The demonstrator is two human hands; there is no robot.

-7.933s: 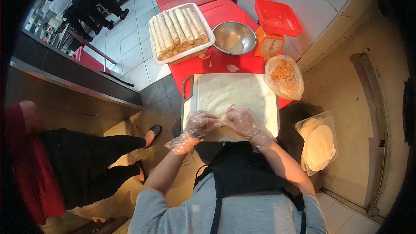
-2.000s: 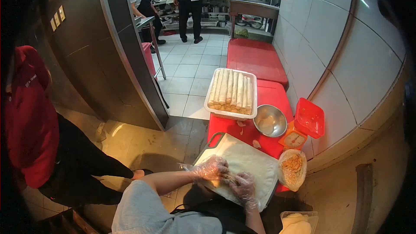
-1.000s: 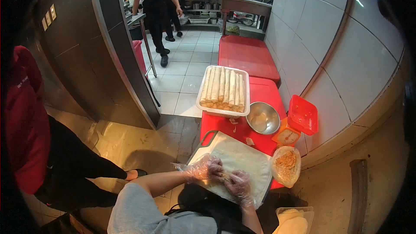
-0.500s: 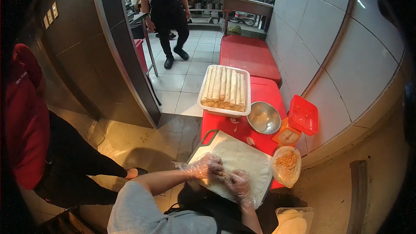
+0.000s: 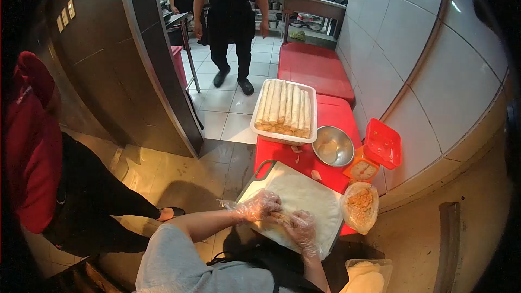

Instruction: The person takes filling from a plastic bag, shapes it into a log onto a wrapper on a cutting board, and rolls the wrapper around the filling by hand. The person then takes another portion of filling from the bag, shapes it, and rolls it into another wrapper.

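Both my hands wear clear plastic gloves and work over a cutting board (image 5: 247,195) with a grey handle. My left hand (image 5: 259,206) is closed on the left end of a partly rolled spring roll (image 5: 279,216). Its right end is in my right hand (image 5: 300,228), fingers curled over it. My fingers hide most of the roll. A thin white wrapper sheet (image 5: 309,198) lies flat on the board beyond my hands. Finished-looking long rolls (image 5: 285,106) are stacked in a white plastic tub (image 5: 254,122) past the board.
Right of the board are a metal bowl (image 5: 343,154), an orange scale (image 5: 361,170) with a red container (image 5: 384,144), and a bag of orange filling (image 5: 360,206). Round wrappers (image 5: 366,278) sit in a tub at lower right. One person (image 5: 38,146) stands left; another (image 5: 230,21) walks ahead.
The person in the black apron has come closer, and another person in black shows behind. My hands stay at nearly the same spot on the roll.
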